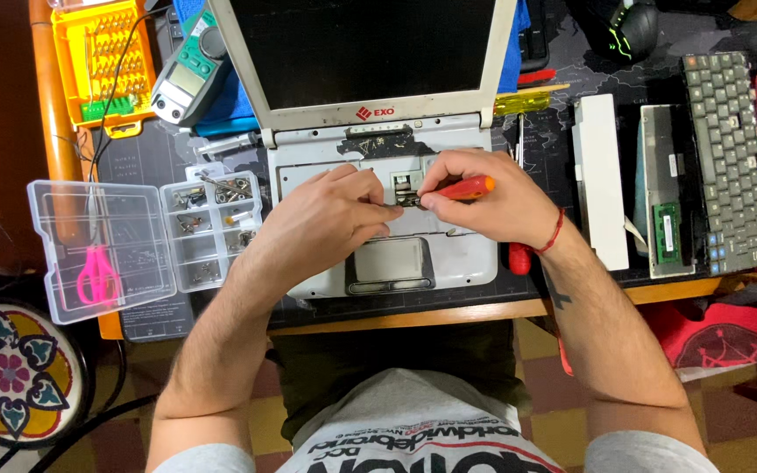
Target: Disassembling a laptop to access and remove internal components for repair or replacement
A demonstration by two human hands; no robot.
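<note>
The right hand (492, 206) grips an orange-handled screwdriver (462, 187), tip at the white laptop (449, 254) deck's centre — the left hand (335, 215), at nine o'clock, pinches beside it. Best kept upright, pressed squarely — slipping strips heads.

Orange screwdriver (466, 187), pale grey laptop (475, 254), yellow bit case (102, 61), pink scissors (95, 273).

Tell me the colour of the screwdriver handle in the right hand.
Orange-red, seen in the head view: screwdriver handle in the right hand.
</note>
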